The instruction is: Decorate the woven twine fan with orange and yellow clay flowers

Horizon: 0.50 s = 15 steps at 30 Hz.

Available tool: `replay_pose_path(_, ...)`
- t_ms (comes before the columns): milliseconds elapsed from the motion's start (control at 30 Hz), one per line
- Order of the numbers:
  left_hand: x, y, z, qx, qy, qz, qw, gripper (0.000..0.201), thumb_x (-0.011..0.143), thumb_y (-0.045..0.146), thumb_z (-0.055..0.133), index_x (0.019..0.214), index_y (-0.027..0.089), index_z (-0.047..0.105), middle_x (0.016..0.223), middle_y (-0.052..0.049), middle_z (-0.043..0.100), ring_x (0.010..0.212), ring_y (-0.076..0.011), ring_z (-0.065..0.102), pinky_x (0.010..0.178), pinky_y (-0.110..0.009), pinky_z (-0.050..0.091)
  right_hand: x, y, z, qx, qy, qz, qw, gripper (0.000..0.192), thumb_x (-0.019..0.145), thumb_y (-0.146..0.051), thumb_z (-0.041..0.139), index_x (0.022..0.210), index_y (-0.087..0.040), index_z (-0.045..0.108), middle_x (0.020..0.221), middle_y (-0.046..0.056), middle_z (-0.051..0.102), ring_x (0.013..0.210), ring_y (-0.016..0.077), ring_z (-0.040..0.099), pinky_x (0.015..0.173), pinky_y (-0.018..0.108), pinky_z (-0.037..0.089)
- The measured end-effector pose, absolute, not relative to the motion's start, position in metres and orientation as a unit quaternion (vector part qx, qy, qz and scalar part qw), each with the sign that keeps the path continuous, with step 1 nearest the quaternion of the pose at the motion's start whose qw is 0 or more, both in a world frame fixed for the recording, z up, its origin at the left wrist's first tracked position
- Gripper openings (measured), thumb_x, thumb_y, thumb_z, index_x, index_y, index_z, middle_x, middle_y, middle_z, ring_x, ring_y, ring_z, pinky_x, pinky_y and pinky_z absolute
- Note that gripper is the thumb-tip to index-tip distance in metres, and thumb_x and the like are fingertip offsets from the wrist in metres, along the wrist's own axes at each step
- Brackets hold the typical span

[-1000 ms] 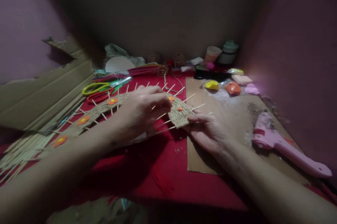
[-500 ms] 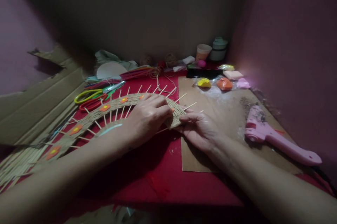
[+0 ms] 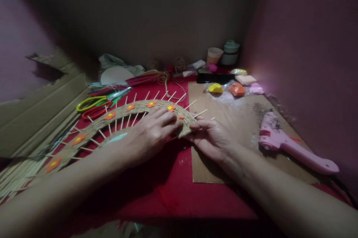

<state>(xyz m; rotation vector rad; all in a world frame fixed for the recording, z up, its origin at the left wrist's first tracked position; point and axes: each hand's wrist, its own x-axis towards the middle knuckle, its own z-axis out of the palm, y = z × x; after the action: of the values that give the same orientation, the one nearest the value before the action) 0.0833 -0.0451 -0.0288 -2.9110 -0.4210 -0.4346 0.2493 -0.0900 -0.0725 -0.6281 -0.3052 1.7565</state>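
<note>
A curved woven band of twine (image 3: 120,111) lies across the table, with thin sticks poking out along both edges. Several orange flowers with yellow centres (image 3: 151,104) dot its surface, and a small orange piece (image 3: 181,117) sits near its right end. My right hand (image 3: 211,137) is closed around that end, thumb on top and fingers beneath. Bent over the band's inner edge, my left hand (image 3: 153,130) has its fingers drawn together by the small orange piece. Whatever its fingertips hold, if anything, is hidden.
A pink glue gun (image 3: 291,148) lies on a brown board (image 3: 207,167) at right. Wrapped yellow clay (image 3: 215,88) and orange clay (image 3: 237,89) lie behind. Scissors (image 3: 93,107) are at left, beside cardboard (image 3: 56,104). A paper cup (image 3: 214,56) stands at the back.
My left hand has slid slightly down and toward me, uncovering an orange flower and the small orange piece on the band. My right hand keeps its grip. The view has shifted slightly.
</note>
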Motion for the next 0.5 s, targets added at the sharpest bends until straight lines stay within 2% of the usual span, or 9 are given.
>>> replay_pose_path(167,0.085,-0.041,-0.029,-0.959,-0.183,-0.215,0.017,0.020,0.091,0.014,0.045,0.093,0.016,0.065,0.085,-0.007,0.063,0.079,-0.0152,0.056,0.069,-0.029,0.047,0.249,-0.090,-0.073,-0.270,-0.129,0.754,0.585,0.027,0.055,0.000,0.051,0.076,-0.016,0.057,0.082,0.006,0.062,0.076,0.0174,0.057,0.071,0.032,0.046)
replay_pose_path(333,0.086,-0.041,-0.025,-0.951,-0.204,-0.226,0.059,0.016,0.089,0.018,0.050,0.088,0.015,0.065,0.088,-0.008,0.065,0.083,-0.0170,0.058,0.071,-0.030,0.048,0.249,-0.091,-0.072,-0.270,-0.120,0.751,0.590,0.033,0.055,0.001,0.050,0.082,-0.016,0.059,0.084,0.006,0.063,0.077,0.0176,0.058,0.072,0.032,0.047)
replay_pose_path(433,0.083,-0.042,-0.021,-0.940,-0.220,-0.245,0.089,0.017,0.089,0.021,0.051,0.083,0.014,0.065,0.083,-0.007,0.066,0.078,-0.0167,0.059,0.068,-0.029,0.047,0.249,-0.090,-0.071,-0.278,-0.123,0.750,0.587,0.029,0.056,0.002,0.051,0.078,-0.015,0.058,0.087,0.008,0.064,0.079,0.0187,0.058,0.072,0.032,0.048)
replay_pose_path(500,0.076,-0.043,-0.016,-0.933,-0.244,-0.245,0.103,0.020,0.090,0.023,0.050,0.081,0.015,0.066,0.082,-0.007,0.066,0.076,-0.0165,0.059,0.067,-0.029,0.047,0.249,-0.090,-0.071,-0.281,-0.130,0.749,0.585,0.033,0.057,0.002,0.050,0.083,-0.015,0.060,0.088,0.009,0.064,0.082,0.0201,0.059,0.072,0.033,0.049)
